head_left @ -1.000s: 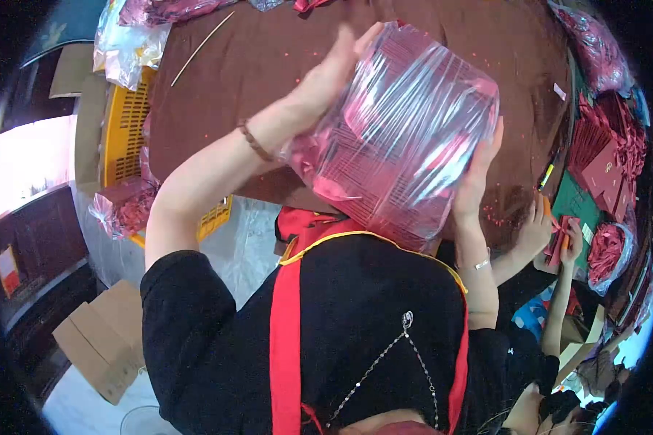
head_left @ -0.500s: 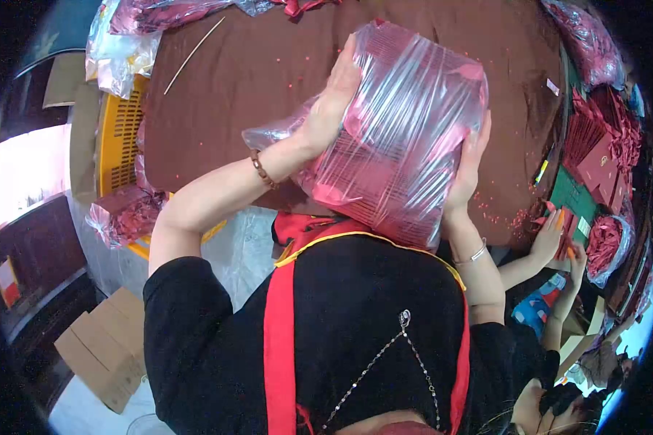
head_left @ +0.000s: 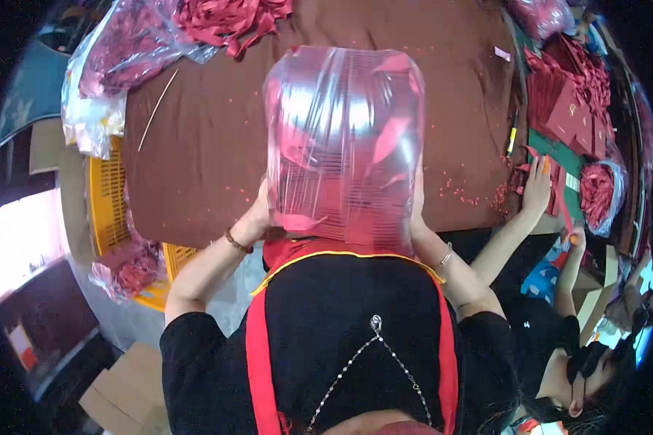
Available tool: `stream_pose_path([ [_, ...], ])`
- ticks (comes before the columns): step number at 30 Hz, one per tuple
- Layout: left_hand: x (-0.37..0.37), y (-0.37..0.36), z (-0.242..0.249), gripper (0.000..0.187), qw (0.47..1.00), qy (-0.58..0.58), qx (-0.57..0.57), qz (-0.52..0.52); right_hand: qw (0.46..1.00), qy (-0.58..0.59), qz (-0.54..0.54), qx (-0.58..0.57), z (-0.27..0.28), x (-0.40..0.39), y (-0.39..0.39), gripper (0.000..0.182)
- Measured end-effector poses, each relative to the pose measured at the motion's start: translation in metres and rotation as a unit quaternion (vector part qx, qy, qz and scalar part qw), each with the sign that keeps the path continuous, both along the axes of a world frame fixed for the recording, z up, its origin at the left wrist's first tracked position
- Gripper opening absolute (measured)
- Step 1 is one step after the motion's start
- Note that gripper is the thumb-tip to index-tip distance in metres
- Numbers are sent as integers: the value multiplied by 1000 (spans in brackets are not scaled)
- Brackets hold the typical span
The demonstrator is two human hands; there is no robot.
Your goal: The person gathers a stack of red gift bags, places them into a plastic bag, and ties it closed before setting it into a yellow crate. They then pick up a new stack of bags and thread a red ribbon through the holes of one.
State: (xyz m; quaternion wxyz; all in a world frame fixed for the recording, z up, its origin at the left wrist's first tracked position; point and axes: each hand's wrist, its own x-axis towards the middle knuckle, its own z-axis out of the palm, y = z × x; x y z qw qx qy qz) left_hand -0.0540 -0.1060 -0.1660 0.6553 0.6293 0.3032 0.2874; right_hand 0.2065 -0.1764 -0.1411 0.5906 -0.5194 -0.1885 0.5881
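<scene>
A large clear plastic bag [head_left: 341,152], packed with stacked thin red pieces and loose red ribbons, stands upright against the front of my red apron. My left hand [head_left: 259,214], with a beaded bracelet above it, grips the bag low on its left side. On the opposite side my right hand [head_left: 418,206] presses against the bag, its fingers mostly hidden behind the plastic. A silver bangle circles that wrist. Under and behind the bag lies the brown cloth [head_left: 196,167] of the table.
A co-worker's hands [head_left: 537,188] handle a red ribbon at right, near red folders [head_left: 573,123] on a green surface. Red ribbons [head_left: 232,22] in plastic lie far left, above a yellow crate [head_left: 107,188]. A thin stick [head_left: 157,109], a yellow marker [head_left: 512,139] and red bits dot the cloth.
The bag has gone from tilted to upright and shifted left. My left hand has slid from its upper edge to low on its side. The co-worker's ribbon is now drawn out.
</scene>
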Motion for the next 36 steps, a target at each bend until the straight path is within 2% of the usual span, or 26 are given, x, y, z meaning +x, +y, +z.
stream_pose_path([
  [1,7,-2,-2,64,962,-99,-250,39,1000,-20,2,9,1,1,3,67],
  [2,8,4,-1,72,907,-148,-393,36,999,-40,5,19,1,1,8,66],
  [4,3,11,-8,66,927,-225,-297,-49,996,-76,17,30,1,1,10,65],
  [5,3,13,-12,55,931,-218,-287,-54,995,-94,25,35,1,1,11,64],
  [6,-1,16,-13,55,932,-217,-287,-53,992,-112,34,41,1,1,11,63],
  [7,-6,19,-13,54,981,-116,-146,-57,990,-129,43,46,2,1,11,63],
  [8,-9,20,-13,54,998,-11,1,-58,986,-148,52,53,3,1,11,62],
  [9,19,21,47,60,951,42,-295,84,982,-166,64,61,5,1,13,61],
  [11,22,34,71,66,974,-16,-208,85,976,-184,84,77,16,3,21,60],
  [12,27,42,78,70,974,-87,-163,128,982,-165,46,85,31,6,25,59],
  [13,27,60,76,71,971,-35,-103,215,985,-146,8,92,38,10,27,58],
  [14,28,74,80,70,971,-28,-107,213,985,-145,14,93,36,17,32,58],
  [15,32,81,97,70,972,-21,-111,208,972,-181,17,148,34,26,44,57],
  [16,43,80,110,73,982,-22,-102,157,955,-216,19,203,32,32,56,55],
  [17,54,81,118,76,990,-24,-91,104,934,-285,57,207,40,37,67,54],
  [18,61,85,116,77,989,34,-88,115,908,-351,94,208,48,40,78,54],
  [19,65,80,117,76,985,63,-95,127,901,-336,108,250,43,39,88,55],
  [21,69,78,126,75,988,71,-68,120,898,-380,83,203,45,24,95,57],
  [22,70,80,115,70,983,107,-7,150,918,-340,86,184,45,24,97,60],
  [24,70,82,103,67,982,75,41,165,924,-324,86,182,45,24,97,60],
  [26,72,87,98,64,982,20,-18,188,950,-244,72,182,53,21,96,63],
  [28,77,90,108,59,964,-56,-137,219,989,-70,14,126,62,20,101,63],
  [29,75,95,109,57,967,-47,-142,205,992,-55,26,110,66,27,106,66],
  [31,72,99,104,52,967,-49,-152,201,957,-271,66,85,59,29,116,71],
  [32,72,99,106,51,969,-48,-142,196,978,-175,54,103,61,26,117,75],
  [36,74,100,101,45,975,-28,-65,212,989,-93,36,107,65,22,118,69],
])
